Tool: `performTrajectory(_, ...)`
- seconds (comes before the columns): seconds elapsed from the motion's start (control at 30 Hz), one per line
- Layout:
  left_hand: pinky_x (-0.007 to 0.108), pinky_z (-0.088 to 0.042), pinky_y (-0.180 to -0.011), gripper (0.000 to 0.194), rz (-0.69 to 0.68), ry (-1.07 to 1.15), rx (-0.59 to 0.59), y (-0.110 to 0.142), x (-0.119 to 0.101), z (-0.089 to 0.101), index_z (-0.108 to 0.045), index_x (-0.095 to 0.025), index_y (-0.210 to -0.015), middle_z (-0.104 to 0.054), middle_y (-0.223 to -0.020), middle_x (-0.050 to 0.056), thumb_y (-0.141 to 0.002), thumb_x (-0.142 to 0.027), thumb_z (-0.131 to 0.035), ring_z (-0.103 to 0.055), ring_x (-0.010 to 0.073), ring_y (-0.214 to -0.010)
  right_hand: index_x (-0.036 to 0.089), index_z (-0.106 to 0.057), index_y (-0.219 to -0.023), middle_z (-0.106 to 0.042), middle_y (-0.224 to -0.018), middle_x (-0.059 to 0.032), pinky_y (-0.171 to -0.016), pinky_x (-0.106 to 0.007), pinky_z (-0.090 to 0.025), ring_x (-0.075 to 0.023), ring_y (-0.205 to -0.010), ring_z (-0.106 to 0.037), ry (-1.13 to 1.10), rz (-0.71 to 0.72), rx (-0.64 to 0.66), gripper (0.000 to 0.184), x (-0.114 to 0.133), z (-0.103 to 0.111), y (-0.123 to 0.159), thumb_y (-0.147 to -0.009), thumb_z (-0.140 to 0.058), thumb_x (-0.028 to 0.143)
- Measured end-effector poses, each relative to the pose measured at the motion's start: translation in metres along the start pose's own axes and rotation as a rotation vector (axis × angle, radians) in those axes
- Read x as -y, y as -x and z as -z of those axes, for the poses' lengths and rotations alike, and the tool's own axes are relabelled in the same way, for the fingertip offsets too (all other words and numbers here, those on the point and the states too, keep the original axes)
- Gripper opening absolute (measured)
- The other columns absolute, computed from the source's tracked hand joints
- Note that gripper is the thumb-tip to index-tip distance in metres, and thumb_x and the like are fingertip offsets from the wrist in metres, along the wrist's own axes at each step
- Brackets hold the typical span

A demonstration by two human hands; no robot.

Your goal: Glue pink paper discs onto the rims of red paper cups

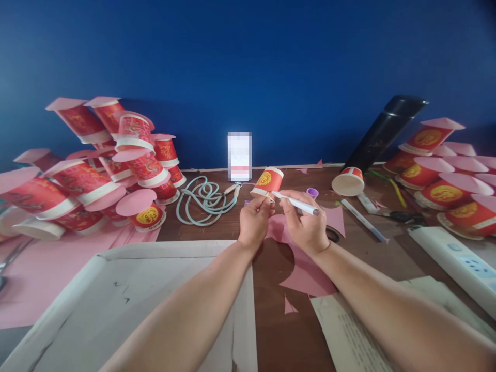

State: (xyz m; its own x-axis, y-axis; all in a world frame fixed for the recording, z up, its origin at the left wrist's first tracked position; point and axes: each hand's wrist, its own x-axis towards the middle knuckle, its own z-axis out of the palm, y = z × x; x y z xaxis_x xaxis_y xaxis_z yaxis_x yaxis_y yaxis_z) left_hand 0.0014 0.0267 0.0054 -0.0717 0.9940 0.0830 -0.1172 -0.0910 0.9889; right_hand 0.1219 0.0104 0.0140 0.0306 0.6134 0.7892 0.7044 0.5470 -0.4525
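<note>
My left hand point(253, 219) grips a red paper cup point(270, 180) by its white rim, closed around the edge nearest me. The cup is tilted, and a round yellow emblem shows on its side. In my right hand point(308, 222) is a white marker point(296, 202), its tip at the cup's lower edge beside my left fingers. Whether the tip touches the cup I cannot tell. Below both hands lies cut pink paper point(306, 266). A purple cap-like piece point(312, 193) stands just beyond my right hand.
Stacked red cups with pink paper tops point(135, 168) crowd the left, and more such cups point(442, 194) the right. A coiled cable point(203, 204), a loose cup point(349, 183), a black flask point(383, 132), a second marker point(364, 220), a power strip point(457, 263) and a white box lid point(155, 289) surround my hands.
</note>
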Motion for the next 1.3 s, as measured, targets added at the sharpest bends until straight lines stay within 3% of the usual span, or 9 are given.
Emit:
performTrajectory(0.7, 0.024, -0.045, -0.064, 0.022, -0.023, -0.038, 0.028, 0.0, 0.0017, 0.001, -0.068, -0.016, -0.077, -0.063, -0.07, 0.001, -0.08, -0.035, -0.057, -0.056, 0.0117, -0.063, 0.021, -0.066, -0.102, -0.073, -0.09, -0.0038, -0.078, -0.029, -0.053, -0.0172, -0.087, -0.068, 0.023, 0.005, -0.009, 0.017, 0.0001, 0.0003, -0.0007, -0.09, -0.054, 0.027)
performTrajectory(0.97, 0.025, -0.044, -0.067, 0.024, -0.077, -0.116, 0.007, 0.0021, -0.0014, 0.0025, -0.067, -0.017, -0.07, -0.064, -0.071, 0.002, -0.082, -0.033, -0.055, -0.057, 0.0134, -0.068, 0.022, -0.066, -0.099, -0.073, -0.093, -0.0031, -0.079, -0.031, -0.053, -0.0179, -0.086, -0.069, -0.008, 0.038, 0.054, 0.017, 0.0056, 0.0017, 0.0017, -0.09, -0.054, 0.028)
performTrajectory(1.3, 0.024, -0.045, -0.064, 0.022, -0.074, -0.112, 0.034, 0.001, 0.0021, 0.0015, -0.067, -0.017, -0.079, -0.063, -0.071, 0.001, -0.082, -0.035, -0.055, -0.056, 0.0121, -0.064, 0.022, -0.066, -0.101, -0.072, -0.09, -0.0038, -0.076, -0.029, -0.054, -0.0174, -0.082, -0.069, 0.023, -0.041, -0.006, 0.018, 0.0024, 0.001, -0.0002, -0.09, -0.054, 0.03)
